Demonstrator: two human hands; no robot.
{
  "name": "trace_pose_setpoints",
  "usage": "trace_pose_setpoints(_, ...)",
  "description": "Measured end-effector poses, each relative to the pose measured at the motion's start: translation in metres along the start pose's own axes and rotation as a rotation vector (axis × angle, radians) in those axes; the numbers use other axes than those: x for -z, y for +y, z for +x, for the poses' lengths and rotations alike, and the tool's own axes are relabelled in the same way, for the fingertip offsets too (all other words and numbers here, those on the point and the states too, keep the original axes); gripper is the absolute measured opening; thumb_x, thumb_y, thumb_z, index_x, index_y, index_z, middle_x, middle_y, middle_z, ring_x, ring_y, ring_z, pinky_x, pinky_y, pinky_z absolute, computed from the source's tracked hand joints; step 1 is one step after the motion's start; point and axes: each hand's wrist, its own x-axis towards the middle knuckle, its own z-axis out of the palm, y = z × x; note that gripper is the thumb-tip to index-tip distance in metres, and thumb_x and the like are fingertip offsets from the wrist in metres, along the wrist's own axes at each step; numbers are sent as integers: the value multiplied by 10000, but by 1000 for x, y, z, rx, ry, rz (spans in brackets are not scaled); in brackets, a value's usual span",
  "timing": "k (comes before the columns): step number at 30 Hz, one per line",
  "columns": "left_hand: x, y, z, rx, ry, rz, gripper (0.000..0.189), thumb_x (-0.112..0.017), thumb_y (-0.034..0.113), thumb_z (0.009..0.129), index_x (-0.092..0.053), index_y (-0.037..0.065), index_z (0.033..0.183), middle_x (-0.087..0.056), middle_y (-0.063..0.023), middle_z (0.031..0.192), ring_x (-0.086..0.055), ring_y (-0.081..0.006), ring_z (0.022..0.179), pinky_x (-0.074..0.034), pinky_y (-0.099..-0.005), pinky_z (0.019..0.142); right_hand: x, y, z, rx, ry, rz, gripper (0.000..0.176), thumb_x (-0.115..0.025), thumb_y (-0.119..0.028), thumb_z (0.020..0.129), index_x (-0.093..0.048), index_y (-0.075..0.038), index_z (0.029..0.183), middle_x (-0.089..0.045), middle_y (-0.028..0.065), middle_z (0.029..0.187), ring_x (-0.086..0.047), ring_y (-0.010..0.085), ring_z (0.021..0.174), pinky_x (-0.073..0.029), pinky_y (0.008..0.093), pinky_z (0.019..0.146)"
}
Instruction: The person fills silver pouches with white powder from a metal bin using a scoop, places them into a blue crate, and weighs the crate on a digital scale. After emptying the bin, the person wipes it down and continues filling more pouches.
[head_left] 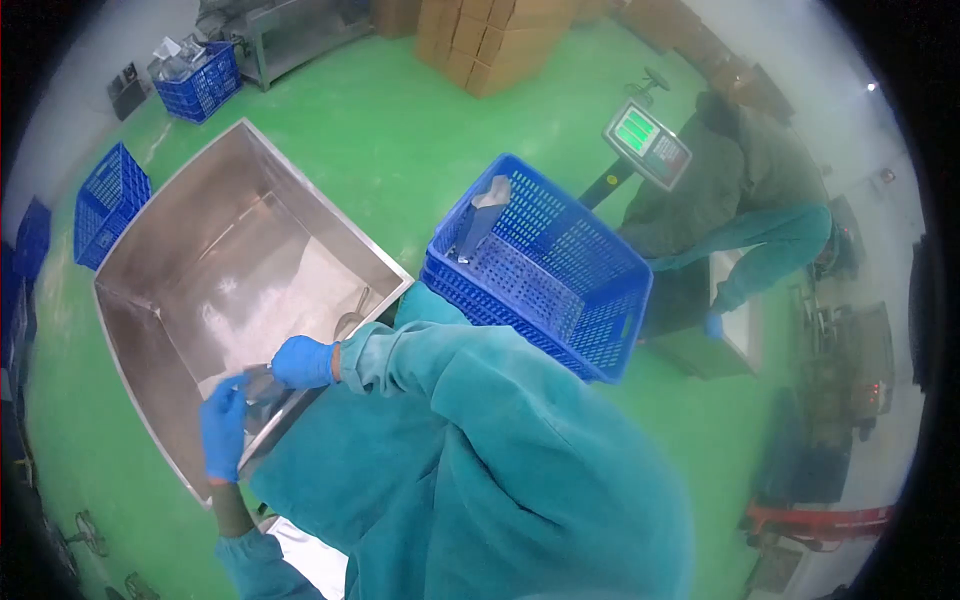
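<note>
A silvery pouch [262, 396] is held over the near rim of a stainless steel bin [200, 245]. My left hand [223, 430], in a blue glove, has its fingers closed on the pouch's left side. Closed at the pouch's upper right is my right hand [303, 362], also gloved in blue. White powder [318, 290] covers part of the bin's floor. Near the bin's right corner lies a metal scoop [352, 315], apart from both hands. The pouch's contents are hidden from view.
To the right, a blue basket [590, 240] contains an upright silvery pouch [485, 218]. Beyond it are a scale display [648, 142] and a co-worker [765, 190] reaching into a white container [738, 345]. Other blue baskets [112, 205] stand left; stacked cartons [495, 40] stand behind.
</note>
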Motion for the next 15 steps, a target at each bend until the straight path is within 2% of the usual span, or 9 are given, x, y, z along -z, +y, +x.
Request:
trace_pose_setpoints(1, 12, 18, -9, 5, 192, -115, 234, -496, 61, 852, -631, 7, 1035, -584, -49, 713, -515, -118, 636, -415, -252, 603, 6, -6, -4, 26, 83, 35, 216, -575, -259, 702, -663, -63, 700, -616, 164, 631, -615, 347, 602, -490, 443, 581)
trace_pose_setpoints(2, 22, 28, -19, 15, 378, -223, 287, -478, 81, 885, -592, 22, 1142, -535, -4, 712, -468, -90, 628, -386, -231, 582, 34, -17, -12, 3, 65, 41, 229, -568, -275, 707, -658, -65, 693, -618, 167, 646, -615, 348, 617, -488, 443, 582)
trace_pose_setpoints(5, 46, 33, -49, 111, 432, -131, 352, -456, 109, 912, -511, 41, 1253, -439, 35, 724, -389, -56, 634, -329, -199, 558, 149, -38, -55, -141, 49, 57, 268, -549, -315, 754, -647, -78, 677, -618, 153, 650, -603, 348, 608, -474, 445, 548)
trace_pose_setpoints(7, 42, 9, -66, 177, 432, -133, 342, -460, 111, 910, -523, 36, 1238, -454, 30, 725, -392, -50, 638, -326, -194, 558, 204, -23, -90, -107, 34, -106, 328, -519, -386, 817, -648, -98, 725, -576, 165, 616, -561, 352, 556, -440, 451, 515)
trace_pose_setpoints(8, 33, -4, -73, 226, 428, -167, 332, -465, 112, 908, -536, 31, 1222, -469, 24, 727, -396, -44, 641, -323, -189, 559, 238, -24, -117, -147, 102, -132, 273, -536, -335, 811, -642, -95, 734, -569, 172, 635, -558, 349, 567, -443, 438, 538)
trace_pose_setpoints(9, 23, -7, -81, 253, 444, -142, 311, -469, 116, 906, -559, 23, 1189, -488, 15, 734, -414, -51, 650, -342, -194, 575, 264, -13, -139, -280, 28, -129, 256, -541, -300, 812, -636, -76, 732, -573, 169, 651, -558, 354, 584, -449, 427, 559)
trace_pose_setpoints(10, 12, -18, -85, 253, 444, -141, 311, -469, 116, 906, -559, 23, 1189, -488, 15, 734, -414, -51, 650, -342, -194, 575, 294, -11, -164, -299, 46, -123, 273, -531, -290, 818, -631, -50, 734, -572, 174, 649, -558, 371, 596, -454, 427, 579)
trace_pose_setpoints(13, -13, -40, -90, 264, 427, -164, 292, -469, 124, 906, -579, 13, 1153, -514, -3, 752, -438, -62, 664, -364, -205, 598, 330, 21, -219, -487, 78, -297, 326, -528, -313, 819, -626, -13, 737, -581, 204, 665, -566, 393, 621, -463, 445, 602)
trace_pose_setpoints(15, -23, -40, -91, 398, 410, -201, 290, -470, 126, 902, -583, 8, 1141, -538, -20, 772, -470, -81, 695, -390, -224, 633, 334, 52, -240, -662, 44, -338, 318, -531, -309, 817, -635, -14, 759, -607, 202, 730, -589, 384, 677, -478, 437, 621)
